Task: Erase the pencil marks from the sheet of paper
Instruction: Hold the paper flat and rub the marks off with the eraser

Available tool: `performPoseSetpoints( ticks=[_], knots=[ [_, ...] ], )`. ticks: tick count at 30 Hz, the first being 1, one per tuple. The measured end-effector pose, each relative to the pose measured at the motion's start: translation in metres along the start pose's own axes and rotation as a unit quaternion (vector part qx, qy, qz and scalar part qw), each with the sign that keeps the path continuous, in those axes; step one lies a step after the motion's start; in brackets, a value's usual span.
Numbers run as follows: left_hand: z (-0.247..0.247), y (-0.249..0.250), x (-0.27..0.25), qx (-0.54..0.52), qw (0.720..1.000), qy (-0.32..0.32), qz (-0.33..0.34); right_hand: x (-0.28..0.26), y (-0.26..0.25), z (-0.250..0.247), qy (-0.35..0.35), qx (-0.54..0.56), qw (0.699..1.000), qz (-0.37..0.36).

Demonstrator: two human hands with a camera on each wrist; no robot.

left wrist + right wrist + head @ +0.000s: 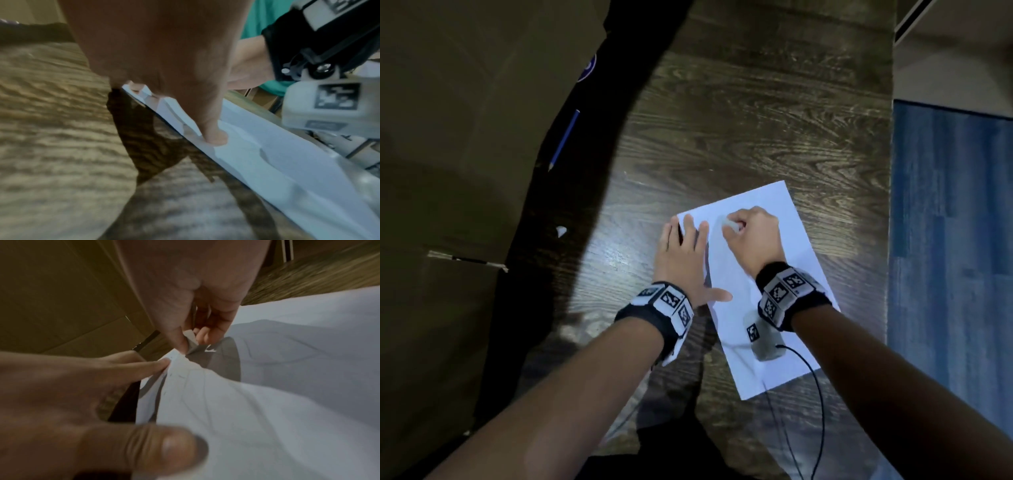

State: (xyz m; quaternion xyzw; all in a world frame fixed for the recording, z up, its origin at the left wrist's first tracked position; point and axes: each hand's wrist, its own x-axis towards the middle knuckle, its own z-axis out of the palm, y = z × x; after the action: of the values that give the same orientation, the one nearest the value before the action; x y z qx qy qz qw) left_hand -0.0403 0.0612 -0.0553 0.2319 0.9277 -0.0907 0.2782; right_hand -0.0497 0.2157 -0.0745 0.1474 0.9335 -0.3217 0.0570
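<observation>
- The surface is dark wood with a strong grain, and it carries everything else in the head view.
- A brown cardboard box fills the left side of the head view, and a dark strip runs between it and the wood.
- A blue panel lies along the right edge of the surface.
- The sheet of paper lies on the surface, turned at an angle, with its near end towards the person. In the right wrist view faint pencil marks curve across it, and the sheet is buckled into soft ridges near the thumb.
- The left hand lies flat on the left edge of the sheet, fingers straight and slightly spread, partly on the paper and partly on the wood. In the left wrist view the thumb presses down on the paper.
- The right hand rests over the far part of the sheet, its fingers curled and pinching a small white eraser against the paper.
- Both wrists wear black bands with white marker blocks, and a thin black cable trails from the right one over the near end of the sheet.
- A blue pencil lies on the dark strip, well apart from the sheet, tip towards the person.
</observation>
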Motion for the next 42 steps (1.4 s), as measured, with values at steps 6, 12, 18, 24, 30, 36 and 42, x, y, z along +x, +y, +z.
performPoseSetpoints(
  ticks=[6,12,18,24,30,36,42],
  knots=[
    [0.002,0.016,-0.039,-0.014,0.999,0.023,-0.027,-0.027,0.006,0.0,-0.028,0.016,0.999,-0.036],
    [-0.03,-0.028,0.013,-0.115,0.983,0.081,0.119,-0.047,0.009,0.004,-0.07,0.032,0.993,-0.09],
    [-0.017,-0.045,0.031,-0.028,0.977,-0.009,0.211,-0.053,0.015,-0.005,-0.103,0.072,0.986,-0.108],
    [-0.004,-0.048,0.033,-0.011,0.982,0.033,0.187,-0.045,0.005,0.003,-0.009,0.048,0.998,-0.027],
    [-0.001,-0.049,0.035,-0.001,0.982,0.044,0.185,-0.037,0.0,-0.006,-0.074,0.003,0.995,-0.065],
    [-0.004,-0.043,0.034,-0.006,0.984,0.038,0.173,-0.069,-0.016,0.005,-0.086,0.037,0.993,-0.071],
    [-0.007,-0.039,0.031,0.007,0.986,0.025,0.163,-0.028,-0.002,-0.004,-0.022,0.004,1.0,-0.019]
  ],
)
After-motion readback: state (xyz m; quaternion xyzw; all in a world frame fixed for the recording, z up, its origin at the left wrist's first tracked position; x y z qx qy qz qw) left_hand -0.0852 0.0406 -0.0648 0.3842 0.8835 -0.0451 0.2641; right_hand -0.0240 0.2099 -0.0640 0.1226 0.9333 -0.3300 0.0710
